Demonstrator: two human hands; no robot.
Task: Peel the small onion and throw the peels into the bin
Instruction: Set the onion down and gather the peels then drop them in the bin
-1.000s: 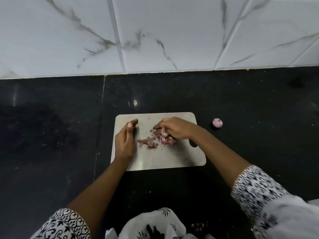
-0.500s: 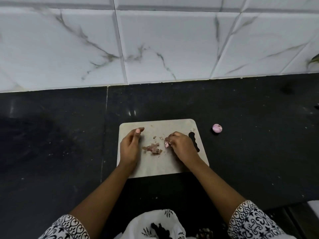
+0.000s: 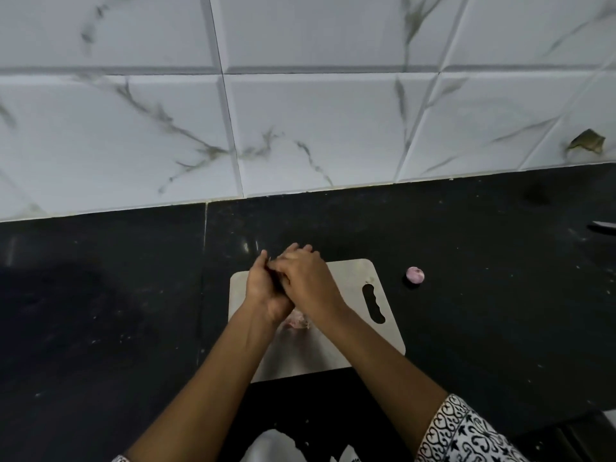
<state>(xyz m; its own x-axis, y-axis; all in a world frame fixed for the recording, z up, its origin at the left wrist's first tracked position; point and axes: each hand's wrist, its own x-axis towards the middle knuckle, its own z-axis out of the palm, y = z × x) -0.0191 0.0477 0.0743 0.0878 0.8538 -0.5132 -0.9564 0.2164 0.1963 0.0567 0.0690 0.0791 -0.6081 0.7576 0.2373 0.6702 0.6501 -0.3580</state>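
Note:
The peeled small onion (image 3: 415, 274), pale purple, lies on the black counter right of the steel cutting board (image 3: 353, 348). Both hands meet above the board's far left part. My left hand (image 3: 263, 288) is cupped with its palm turned right. My right hand (image 3: 306, 281) lies across it, fingers stretched over the left palm. Whatever sits between the palms is hidden. A small heap of pinkish onion peels (image 3: 296, 321) shows on the board just below the wrists.
The black stone counter (image 3: 100, 311) runs along a white marble-tiled wall (image 3: 300, 128). A blade tip (image 3: 605, 225) pokes in at the right edge of the counter. A brown chip (image 3: 586, 145) marks the wall at far right. No bin is in view.
Both hands rose from the board and came together; the right hand, which pinched peels half a second ago, now covers the left palm. The camera tilted up, showing more wall.

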